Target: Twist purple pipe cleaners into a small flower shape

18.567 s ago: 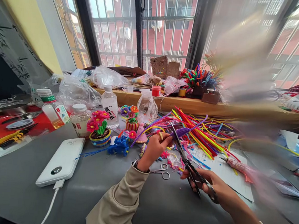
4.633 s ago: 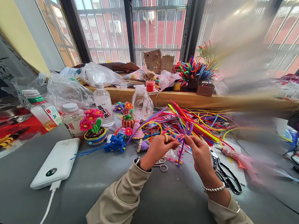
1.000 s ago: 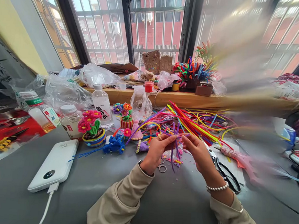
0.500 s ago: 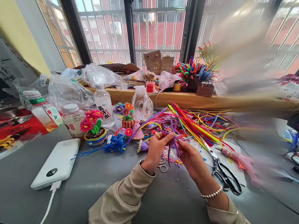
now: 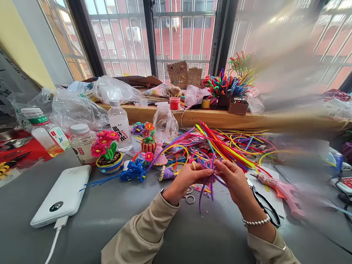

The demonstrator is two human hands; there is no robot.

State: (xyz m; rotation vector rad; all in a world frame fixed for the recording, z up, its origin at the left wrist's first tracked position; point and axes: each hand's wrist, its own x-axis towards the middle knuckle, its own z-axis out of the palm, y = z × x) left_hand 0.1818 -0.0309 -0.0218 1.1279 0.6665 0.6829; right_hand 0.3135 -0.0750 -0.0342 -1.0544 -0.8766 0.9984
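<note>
Purple pipe cleaners (image 5: 202,191) cross each other between my two hands, some ends hanging down and some sticking up. My left hand (image 5: 187,177) pinches them from the left near the crossing. From the right, my right hand (image 5: 233,179) has its fingertips closed on the same purple stems, a little higher. Under and behind my hands lie small silver scissors (image 5: 189,199), partly hidden by my left hand. Large black-handled scissors (image 5: 269,202) lie behind my right wrist, mostly covered. A loose pile of coloured pipe cleaners (image 5: 223,146) spreads just beyond my fingers.
A pink glue gun (image 5: 284,191) lies at the right. Left of my hands are a blue pipe-cleaner bundle (image 5: 133,170), a potted pink flower (image 5: 109,161), several bottles and a white power bank (image 5: 63,196) with a cable. Bags and craft pieces crowd the wooden sill (image 5: 147,115).
Both hands have shifted slightly right with the purple pipe cleaners. My right hand has risen and its fingers have moved over the top of the crossing, covering more of the large scissors.
</note>
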